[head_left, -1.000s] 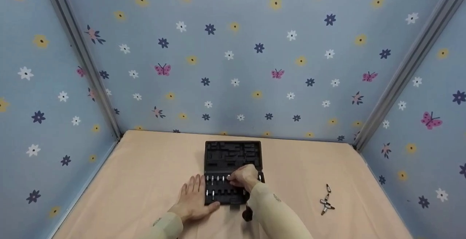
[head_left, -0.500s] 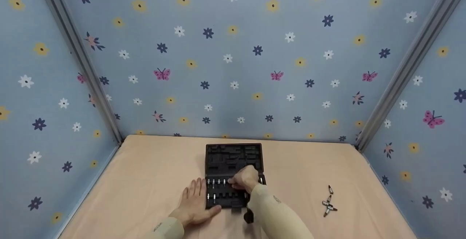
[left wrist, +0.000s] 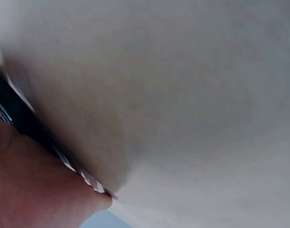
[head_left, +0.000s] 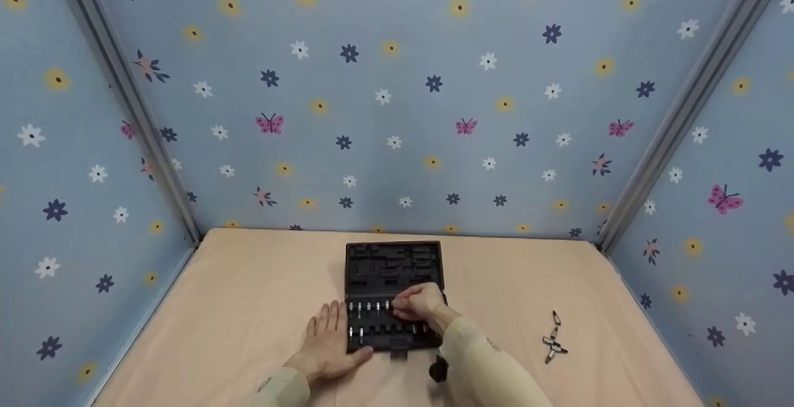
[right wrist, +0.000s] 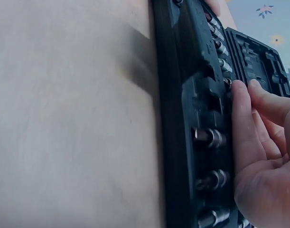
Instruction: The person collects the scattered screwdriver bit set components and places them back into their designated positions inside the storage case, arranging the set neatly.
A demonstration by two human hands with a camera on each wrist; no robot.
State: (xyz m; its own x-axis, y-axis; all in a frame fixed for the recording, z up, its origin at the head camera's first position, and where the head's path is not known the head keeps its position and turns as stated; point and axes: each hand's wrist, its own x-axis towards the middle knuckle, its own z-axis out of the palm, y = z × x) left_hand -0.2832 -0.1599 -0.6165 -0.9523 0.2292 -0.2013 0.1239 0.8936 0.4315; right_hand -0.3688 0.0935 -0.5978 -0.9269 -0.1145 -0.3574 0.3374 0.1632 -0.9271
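Note:
An open black socket case (head_left: 397,317) lies on the table, its lid (head_left: 394,264) tilted back. Silver bit sockets (head_left: 369,306) fill the left part of its back row; a few more bit sockets (head_left: 361,334) sit in the front row. My right hand (head_left: 425,304) is over the back row, fingertips right beside the last socket (right wrist: 228,82) of that run. In the right wrist view the thumb and index fingertips stand slightly apart, with nothing showing between them. My left hand (head_left: 325,342) lies flat on the table, fingers along the case's left side, thumb at its front edge.
Several loose bit sockets (head_left: 552,345) lie in a small cluster on the table to the right. A black device (head_left: 438,368) hangs by the right wrist. Blue flowered panels (head_left: 397,115) enclose the table (head_left: 260,283) behind and on both sides.
The right hand's fingertips have shifted slightly right, off the socket they were on, and that socket now shows in the back row. The left hand stays against the case; the head view tilts a little.

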